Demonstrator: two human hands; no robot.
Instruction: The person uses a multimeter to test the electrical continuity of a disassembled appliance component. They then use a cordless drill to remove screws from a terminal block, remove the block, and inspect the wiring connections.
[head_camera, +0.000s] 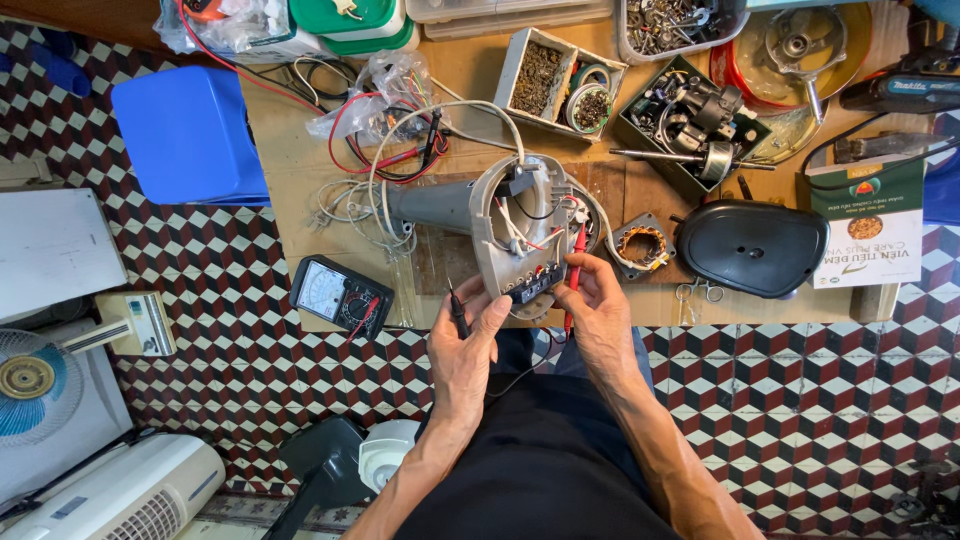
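Observation:
An opened grey fan housing (500, 225) with exposed wires lies on the wooden table (290, 160), its switch block (535, 282) facing me. My left hand (468, 335) holds a black test probe (458, 312) and steadies the housing's near edge. A red test probe (576, 262) is gripped in my right hand (598, 310), its tip up among the wiring near the switch block. An analogue multimeter (338, 295) sits left of my hands at the table's front edge.
A black oval cover (752, 247), a copper-wound stator (640, 245) and small scissors (697, 291) lie to the right. Boxes of screws and parts (560, 80) line the back. A blue stool (190, 135) and fan parts (40, 385) stand on the tiled floor.

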